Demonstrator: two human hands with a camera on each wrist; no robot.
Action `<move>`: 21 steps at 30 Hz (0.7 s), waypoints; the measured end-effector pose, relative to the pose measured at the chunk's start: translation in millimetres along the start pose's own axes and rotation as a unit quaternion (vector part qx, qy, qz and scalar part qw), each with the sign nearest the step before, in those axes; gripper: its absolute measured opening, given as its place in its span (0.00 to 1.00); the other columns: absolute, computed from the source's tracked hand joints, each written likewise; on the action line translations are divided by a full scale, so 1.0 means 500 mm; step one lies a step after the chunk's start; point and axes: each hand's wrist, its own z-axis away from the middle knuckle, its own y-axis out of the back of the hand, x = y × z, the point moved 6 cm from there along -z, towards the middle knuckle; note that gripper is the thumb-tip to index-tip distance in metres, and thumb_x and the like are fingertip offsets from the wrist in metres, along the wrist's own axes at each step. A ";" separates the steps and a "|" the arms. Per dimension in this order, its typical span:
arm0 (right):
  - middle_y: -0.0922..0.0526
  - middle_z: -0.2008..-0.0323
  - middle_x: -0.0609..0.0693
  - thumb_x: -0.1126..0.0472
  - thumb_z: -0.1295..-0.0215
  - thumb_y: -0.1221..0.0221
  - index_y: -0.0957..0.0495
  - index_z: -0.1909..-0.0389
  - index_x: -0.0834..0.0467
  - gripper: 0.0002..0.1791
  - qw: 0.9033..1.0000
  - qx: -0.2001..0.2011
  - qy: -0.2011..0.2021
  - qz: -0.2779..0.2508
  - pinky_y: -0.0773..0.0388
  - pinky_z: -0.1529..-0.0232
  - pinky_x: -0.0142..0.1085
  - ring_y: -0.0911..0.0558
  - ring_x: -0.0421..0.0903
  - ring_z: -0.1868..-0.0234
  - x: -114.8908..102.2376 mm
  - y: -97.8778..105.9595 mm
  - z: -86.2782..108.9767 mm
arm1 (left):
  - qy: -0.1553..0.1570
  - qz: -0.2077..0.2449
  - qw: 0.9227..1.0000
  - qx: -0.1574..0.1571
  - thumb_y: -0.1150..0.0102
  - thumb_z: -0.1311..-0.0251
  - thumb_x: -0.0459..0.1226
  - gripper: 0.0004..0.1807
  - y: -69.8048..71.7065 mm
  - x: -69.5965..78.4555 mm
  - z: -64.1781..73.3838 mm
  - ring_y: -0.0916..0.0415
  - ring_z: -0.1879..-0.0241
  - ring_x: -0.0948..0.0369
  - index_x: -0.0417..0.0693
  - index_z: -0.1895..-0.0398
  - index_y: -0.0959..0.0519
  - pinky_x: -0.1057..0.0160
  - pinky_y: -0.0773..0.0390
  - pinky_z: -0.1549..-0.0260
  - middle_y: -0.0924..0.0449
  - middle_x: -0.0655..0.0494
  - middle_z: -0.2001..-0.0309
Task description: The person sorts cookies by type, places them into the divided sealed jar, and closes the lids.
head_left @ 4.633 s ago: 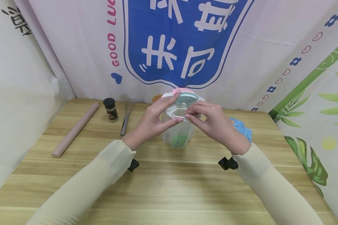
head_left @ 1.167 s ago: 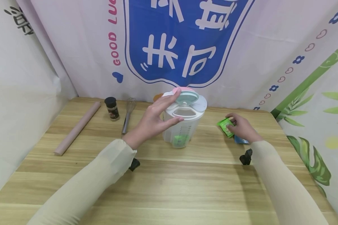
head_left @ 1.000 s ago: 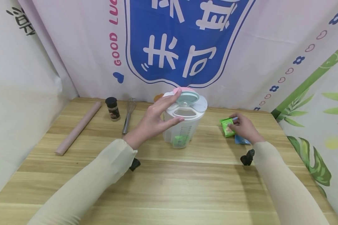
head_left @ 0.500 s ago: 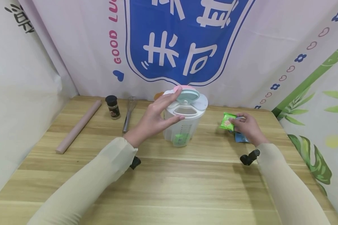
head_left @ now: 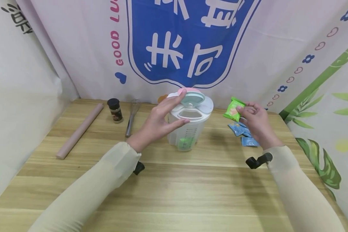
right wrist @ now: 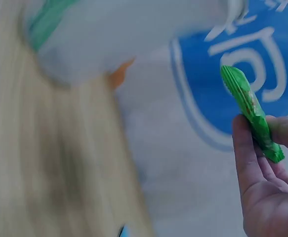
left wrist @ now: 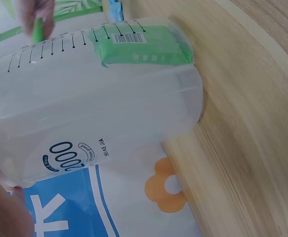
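Note:
My left hand (head_left: 159, 120) holds the top of a clear plastic storage container (head_left: 188, 132), its thumb along the front rim and its index finger at the raised green lid flap (head_left: 193, 99). The container stands upright with one opening uncovered, and a green packet (left wrist: 144, 47) lies at its bottom. To the right, my right hand (head_left: 256, 120) pinches another small green snack packet (head_left: 233, 109) between thumb and fingers, raised above the table. Below that hand lie several blue packets (head_left: 237, 128), partly hidden by it.
A black-capped spice jar (head_left: 115, 110), a whisk (head_left: 131, 117) and a pink rolling pin (head_left: 79, 131) lie or stand at the left of the wooden table (head_left: 174, 193). A printed curtain (head_left: 90, 48) hangs behind the table's back edge.
My right hand has gone from the container's opening to the packets at the right, taken a green packet and lifted it off the table. My left hand stays at the container.

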 end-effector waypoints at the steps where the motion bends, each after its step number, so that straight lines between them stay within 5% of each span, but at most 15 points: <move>1: 0.14 0.65 0.41 0.62 0.28 0.35 0.34 0.47 0.54 0.18 1.000 -0.001 0.007 -0.013 0.12 0.54 0.26 0.15 0.36 0.60 -0.010 -0.008 0.004 | 0.001 0.000 1.000 0.000 0.24 0.39 0.42 0.47 0.000 0.000 0.000 0.34 0.22 0.54 0.56 0.18 0.39 0.48 0.30 0.23 0.30 0.53 0.22; 12: 0.13 0.63 0.45 0.67 0.30 0.34 0.30 0.48 0.57 0.17 0.994 -0.034 0.084 -0.060 0.10 0.50 0.33 0.12 0.40 0.57 -0.093 -0.106 0.058 | 0.011 0.004 1.000 -0.003 0.24 0.39 0.43 0.48 -0.003 -0.004 0.002 0.35 0.21 0.54 0.58 0.18 0.39 0.47 0.29 0.23 0.31 0.54 0.22; 21: 0.10 0.60 0.47 0.66 0.28 0.36 0.27 0.50 0.57 0.12 0.985 -0.061 0.159 0.009 0.10 0.50 0.34 0.10 0.39 0.58 -0.135 -0.187 0.097 | 0.010 0.009 1.000 -0.001 0.24 0.39 0.42 0.48 -0.001 -0.003 0.001 0.35 0.21 0.55 0.59 0.18 0.39 0.48 0.27 0.25 0.31 0.55 0.22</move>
